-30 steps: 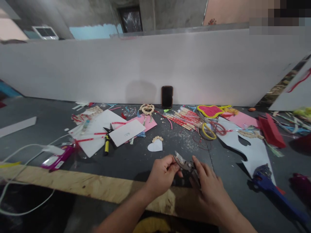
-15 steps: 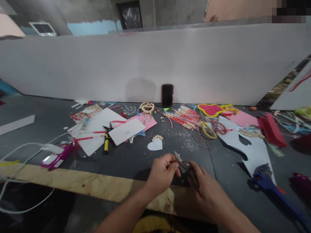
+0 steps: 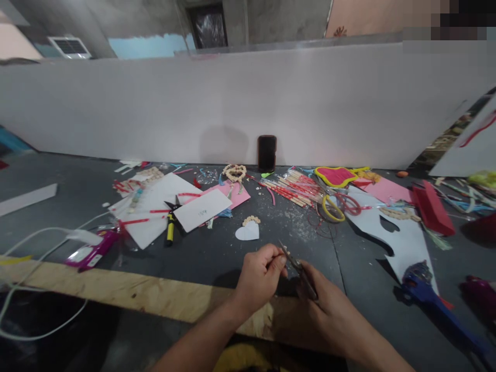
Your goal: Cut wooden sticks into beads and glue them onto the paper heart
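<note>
My left hand (image 3: 260, 274) is pinched near the table's front edge, on something too small to make out. Held in my right hand (image 3: 329, 299) is a dark cutting tool (image 3: 300, 268), its pointed jaws beside my left fingertips. Beyond my hands lies a white paper heart (image 3: 247, 231), with small pale beads (image 3: 251, 220) along its upper edge.
Pliers (image 3: 169, 227) and a white card (image 3: 202, 209) lie left. A phone (image 3: 267, 153) stands against the white board. Yellow-handled scissors (image 3: 333, 207), red-and-cream sticks (image 3: 290, 187), cut white paper (image 3: 406, 243) and a blue glue gun (image 3: 437, 305) lie right. A purple glue gun (image 3: 93, 250) lies left.
The cutting tool has turned slightly in my right hand, and its jaws now look narrower and closer to my left fingertips. My left hand has barely moved.
</note>
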The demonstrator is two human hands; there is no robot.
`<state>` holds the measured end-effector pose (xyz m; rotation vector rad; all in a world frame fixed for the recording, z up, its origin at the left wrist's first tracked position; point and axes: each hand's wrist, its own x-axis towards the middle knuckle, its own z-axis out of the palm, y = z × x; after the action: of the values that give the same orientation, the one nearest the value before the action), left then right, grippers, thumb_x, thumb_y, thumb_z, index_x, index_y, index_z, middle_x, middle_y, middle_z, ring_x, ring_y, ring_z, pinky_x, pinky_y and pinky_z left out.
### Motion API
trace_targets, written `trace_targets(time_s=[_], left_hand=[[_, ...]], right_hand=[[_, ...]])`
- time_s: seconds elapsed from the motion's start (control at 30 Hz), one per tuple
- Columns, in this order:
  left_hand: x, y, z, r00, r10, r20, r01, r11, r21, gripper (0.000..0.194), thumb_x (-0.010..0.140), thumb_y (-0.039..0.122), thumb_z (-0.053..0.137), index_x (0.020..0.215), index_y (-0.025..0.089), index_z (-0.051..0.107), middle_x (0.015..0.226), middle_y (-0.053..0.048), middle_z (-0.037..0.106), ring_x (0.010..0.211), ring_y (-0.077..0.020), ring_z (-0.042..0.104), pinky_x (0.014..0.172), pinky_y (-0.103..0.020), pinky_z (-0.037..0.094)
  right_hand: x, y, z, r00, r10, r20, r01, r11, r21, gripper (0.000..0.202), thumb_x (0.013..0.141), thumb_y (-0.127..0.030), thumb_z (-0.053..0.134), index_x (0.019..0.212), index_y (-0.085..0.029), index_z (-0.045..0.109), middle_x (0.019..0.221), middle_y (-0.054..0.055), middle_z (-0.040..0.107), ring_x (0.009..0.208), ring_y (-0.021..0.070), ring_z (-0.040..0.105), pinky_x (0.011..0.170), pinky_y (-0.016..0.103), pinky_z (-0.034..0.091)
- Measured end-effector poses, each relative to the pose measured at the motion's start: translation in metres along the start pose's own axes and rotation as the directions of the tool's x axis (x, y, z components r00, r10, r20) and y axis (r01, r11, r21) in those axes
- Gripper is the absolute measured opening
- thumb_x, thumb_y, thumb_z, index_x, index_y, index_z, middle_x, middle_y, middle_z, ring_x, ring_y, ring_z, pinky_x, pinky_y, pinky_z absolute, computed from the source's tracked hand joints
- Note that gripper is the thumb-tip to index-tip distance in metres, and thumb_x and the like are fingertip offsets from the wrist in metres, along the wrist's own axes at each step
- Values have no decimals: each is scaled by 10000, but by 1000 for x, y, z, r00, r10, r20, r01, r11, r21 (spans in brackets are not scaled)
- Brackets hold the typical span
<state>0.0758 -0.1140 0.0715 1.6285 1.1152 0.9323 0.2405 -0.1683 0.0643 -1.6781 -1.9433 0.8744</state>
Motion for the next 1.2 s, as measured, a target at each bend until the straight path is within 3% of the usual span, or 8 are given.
trace_targets(time_s=[0.13,0.3,0.47,0.57,0.7,0.93,1.07,1.2], left_hand=[[0,2,-3,1000,14,28,-15,1000,22,171,825,251,477,829,158,620,685,-7,651,574,-102,556,522,-173,392],[-1,5,-2,1000,11,9,-12,998,59,194,842,249,460,788,165,626,673,-2,659,598,-107,565,557,-183,386],[-1,6,-7,988,-58,141,67,996,-61,233,849,264,455,705,143,593,587,-2,632,495,-80,467,498,-174,332],[0,7,-11,973,-81,218,112,985,-135,280,853,306,460,657,137,568,562,1,604,462,-65,395,471,-173,291],[0,8,-12,972,-105,209,146,970,-194,244,848,305,468,698,138,564,569,-3,603,488,-72,441,499,-175,324],[-1,7,-5,975,-154,162,186,961,-203,175,823,272,489,769,130,577,609,-21,621,553,-103,533,541,-193,381],[3,5,-7,978,-147,149,172,971,-169,161,821,290,501,803,143,563,664,-30,644,609,-113,569,579,-198,402],[6,-1,-10,973,-144,179,175,970,-170,145,809,288,513,853,153,545,726,-32,650,624,-108,565,579,-196,407]], right_hand=[[0,6,2,995,17,-99,-29,993,-119,494,838,-282,367,1319,-173,355,1159,134,544,1059,240,521,875,404,419],[0,17,9,986,43,-159,-89,952,-292,533,844,-274,349,1362,-174,275,1164,157,519,1006,265,535,772,424,452],[-2,25,14,978,-36,-204,-54,906,-420,596,819,-227,390,1387,-204,210,1162,150,510,1018,276,516,755,439,452],[-1,22,13,975,-85,-205,-7,912,-411,568,828,-223,383,1375,-185,234,1110,141,538,975,251,540,774,409,460],[0,19,12,973,-130,-192,41,911,-410,499,831,-204,358,1324,-144,308,1074,148,571,918,229,585,754,364,476],[-3,16,11,992,-39,-118,-5,935,-354,374,845,-229,337,1202,-153,417,989,117,649,750,208,652,571,285,476],[1,17,5,995,44,-84,-68,949,-309,407,873,-291,324,1260,-184,395,1168,118,580,950,220,608,723,327,485],[1,29,0,996,58,-70,-69,984,-163,436,870,-325,345,1268,-165,424,1214,123,549,1081,215,534,889,349,421]])
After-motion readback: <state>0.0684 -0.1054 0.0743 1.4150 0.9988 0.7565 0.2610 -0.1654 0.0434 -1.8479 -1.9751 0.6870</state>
